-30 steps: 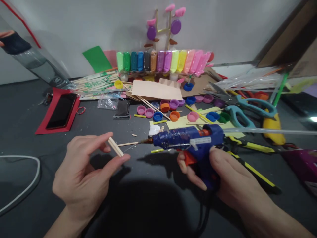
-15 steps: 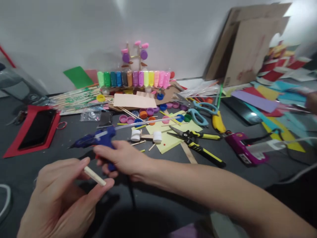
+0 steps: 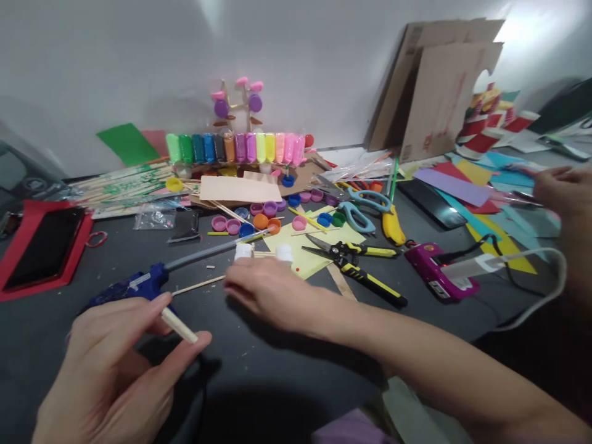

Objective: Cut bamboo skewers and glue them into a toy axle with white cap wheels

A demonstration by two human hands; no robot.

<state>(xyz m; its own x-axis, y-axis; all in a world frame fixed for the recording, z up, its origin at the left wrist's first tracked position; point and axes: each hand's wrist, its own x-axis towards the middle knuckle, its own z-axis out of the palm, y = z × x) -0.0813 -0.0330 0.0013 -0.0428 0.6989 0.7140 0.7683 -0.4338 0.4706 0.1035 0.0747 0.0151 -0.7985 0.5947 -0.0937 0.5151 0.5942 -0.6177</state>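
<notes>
My left hand (image 3: pixel 115 370) pinches a short, pale piece of wooden stick (image 3: pixel 178 325) between thumb and fingertip. Partly hidden behind this hand, the blue glue gun (image 3: pixel 150 283) lies on the table with a long clear glue stick (image 3: pixel 208 251) in its back end. My right hand (image 3: pixel 266 290) is low over the table, slightly blurred, its fingers curled together on the right end of a thin wooden stick (image 3: pixel 198 285). Just beyond its knuckles sits a small piece made of two white rolls (image 3: pixel 283 253) joined by sticks, partly covered by the hand.
Yellow-handled cutters (image 3: pixel 354 262) lie on yellow paper (image 3: pixel 296 240), near blue scissors (image 3: pixel 363 209). Coloured caps and a row of clay packets (image 3: pixel 240 148) stand behind. At right are a purple power box (image 3: pixel 439 271) with cables and another person's hand (image 3: pixel 559 191). A phone (image 3: pixel 44 246) is at left.
My right hand has let go of the glue gun, now lower left, and moved right to the thin stick. My left hand stays on its piece. The other person's hand shows more at right.
</notes>
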